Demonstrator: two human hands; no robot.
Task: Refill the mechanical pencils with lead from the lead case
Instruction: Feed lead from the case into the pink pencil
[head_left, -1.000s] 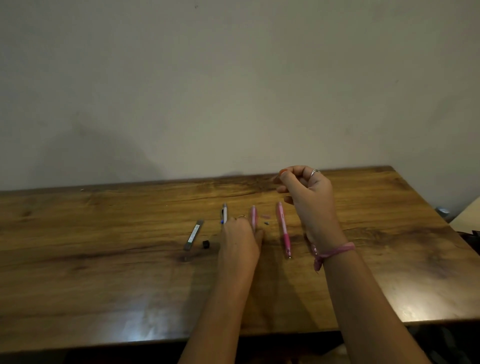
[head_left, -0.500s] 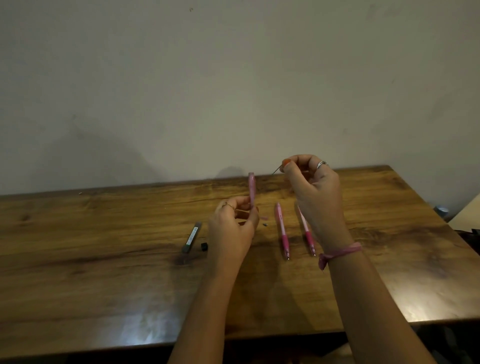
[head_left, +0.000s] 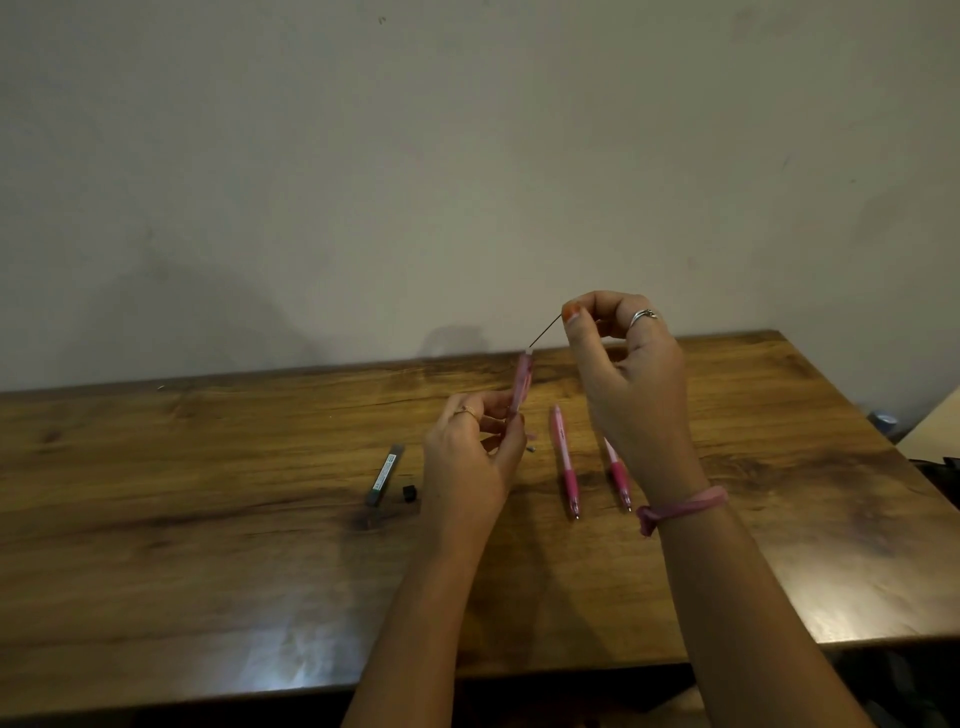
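Observation:
My left hand (head_left: 470, 457) holds a pink mechanical pencil (head_left: 521, 382) upright above the wooden table (head_left: 208, 545), its open top end up. Pinched in my right hand (head_left: 626, 374) is a thin dark lead (head_left: 545, 332), slanting down so its lower tip meets the pencil's top. Two more pink pencils lie on the table: one (head_left: 564, 460) between my hands, the other (head_left: 618, 475) partly hidden under my right wrist. The grey lead case (head_left: 384, 474) lies to the left, its small black cap (head_left: 409, 492) beside it.
Small loose bits (head_left: 531, 448) lie on the table just right of my left hand. The table's back edge meets a plain wall. A blue object (head_left: 883, 418) and a pale surface (head_left: 935, 421) sit beyond the table's right edge.
My left hand picked a pink pencil up off the table and stood it upright. My right hand rose and brought the lead's tip to the pencil's top end.

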